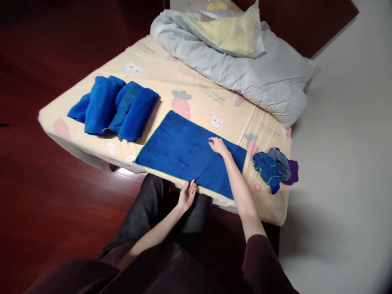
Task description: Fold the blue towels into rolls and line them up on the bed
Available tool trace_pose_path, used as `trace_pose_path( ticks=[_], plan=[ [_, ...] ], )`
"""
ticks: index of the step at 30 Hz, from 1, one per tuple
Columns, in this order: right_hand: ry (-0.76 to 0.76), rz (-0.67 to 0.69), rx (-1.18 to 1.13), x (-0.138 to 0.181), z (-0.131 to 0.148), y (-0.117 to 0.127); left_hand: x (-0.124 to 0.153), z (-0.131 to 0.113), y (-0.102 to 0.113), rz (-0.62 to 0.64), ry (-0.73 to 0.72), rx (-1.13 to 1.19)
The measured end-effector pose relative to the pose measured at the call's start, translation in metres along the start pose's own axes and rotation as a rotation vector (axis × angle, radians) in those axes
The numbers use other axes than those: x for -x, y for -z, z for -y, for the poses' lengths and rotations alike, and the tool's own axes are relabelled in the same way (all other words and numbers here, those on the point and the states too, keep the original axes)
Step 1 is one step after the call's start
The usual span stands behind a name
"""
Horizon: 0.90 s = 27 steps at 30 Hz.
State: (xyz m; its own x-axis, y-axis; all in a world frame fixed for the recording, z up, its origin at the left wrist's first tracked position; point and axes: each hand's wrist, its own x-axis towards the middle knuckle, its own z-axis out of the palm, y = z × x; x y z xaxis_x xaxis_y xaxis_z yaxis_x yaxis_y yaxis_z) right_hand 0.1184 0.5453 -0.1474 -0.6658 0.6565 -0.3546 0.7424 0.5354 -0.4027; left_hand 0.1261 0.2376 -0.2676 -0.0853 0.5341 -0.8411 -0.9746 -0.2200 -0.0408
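A blue towel [180, 143] with a thin green edge is spread flat on the bed, its near side along the mattress edge. My left hand [187, 196] is at the middle of that near side, palm partly turned up and fingers stretched out; whether the fingertips touch the cloth I cannot tell. Over the right half of the towel is my right hand [217, 145], fingers loosely bent and apart, with nothing visible in them. Left of the towel lie several folded blue towels [139, 114] side by side. To the right sits a crumpled heap of blue, grey and purple cloths [271, 168].
The bed [196, 92] has a cream sheet printed with carrots and cats. A grey-white quilt [275, 73] and a yellow pillow [235, 32] lie at its far side. A pale wall [343, 143] stands to the right, with reddish wooden floor [45, 183] at left.
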Motion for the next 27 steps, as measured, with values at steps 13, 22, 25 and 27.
trace_pose_path(
  ticks=[13,22,25,27],
  plan=[
    [-0.12,-0.178,0.137,-0.117,-0.032,-0.032,-0.003,0.005,-0.002,-0.1,0.042,-0.021],
    [-0.167,-0.162,0.022,-0.123,-0.042,-0.016,0.001,0.001,-0.008,-0.13,0.086,-0.018],
    [-0.174,-0.177,-0.018,-0.12,-0.038,-0.008,0.006,0.0,-0.01,-0.13,0.09,-0.012],
    [-0.161,-0.199,-0.051,-0.119,-0.037,-0.004,0.008,0.0,-0.011,-0.132,0.088,-0.013]
  ],
)
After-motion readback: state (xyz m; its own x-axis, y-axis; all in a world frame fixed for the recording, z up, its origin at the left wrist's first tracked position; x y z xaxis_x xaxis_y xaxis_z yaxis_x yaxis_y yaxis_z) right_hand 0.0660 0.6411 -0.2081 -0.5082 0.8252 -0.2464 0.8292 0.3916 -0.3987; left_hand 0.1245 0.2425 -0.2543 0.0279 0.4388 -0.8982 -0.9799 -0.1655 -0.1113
